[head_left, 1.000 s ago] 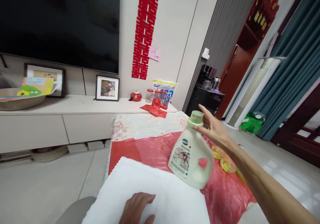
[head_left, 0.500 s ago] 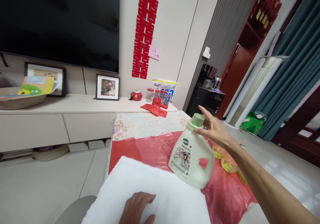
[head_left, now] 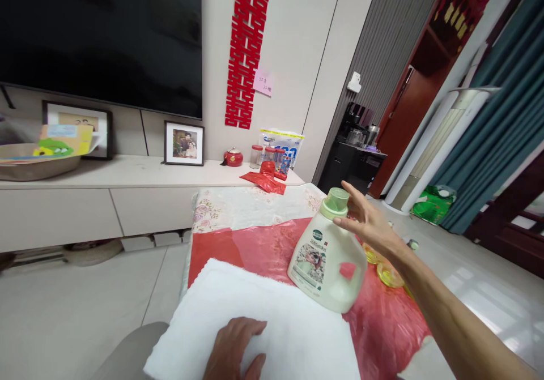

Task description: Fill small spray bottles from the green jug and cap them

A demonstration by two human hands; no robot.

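A white cabinet [head_left: 76, 210] is running along the wall, and a floral-covered table [head_left: 250, 204] is standing in front of it. A red sheet [head_left: 267, 245] is covering the nearer part of the table. A white towel [head_left: 284, 332] is lying flat at the near end, overlapping the sheet. A pale green bottle [head_left: 317, 261] is standing at the towel's far right side, with its label facing the wearer and its handle opening pointing right; whether its base is resting on the towel cannot be determined.

The right hand [head_left: 366, 220] is curving partly open around the bottle's top, its thumb lying at the collar and its index finger extending past the rim; whether it is gripping cannot be determined. The left hand [head_left: 236, 346] is resting palm down on the towel, fingers loosely bent, thumb apart, holding nothing. Translucent yellow items [head_left: 389, 275] are lying behind the right forearm. The green cap [head_left: 338, 200] is sitting on the bottle, between right thumb and fingers.
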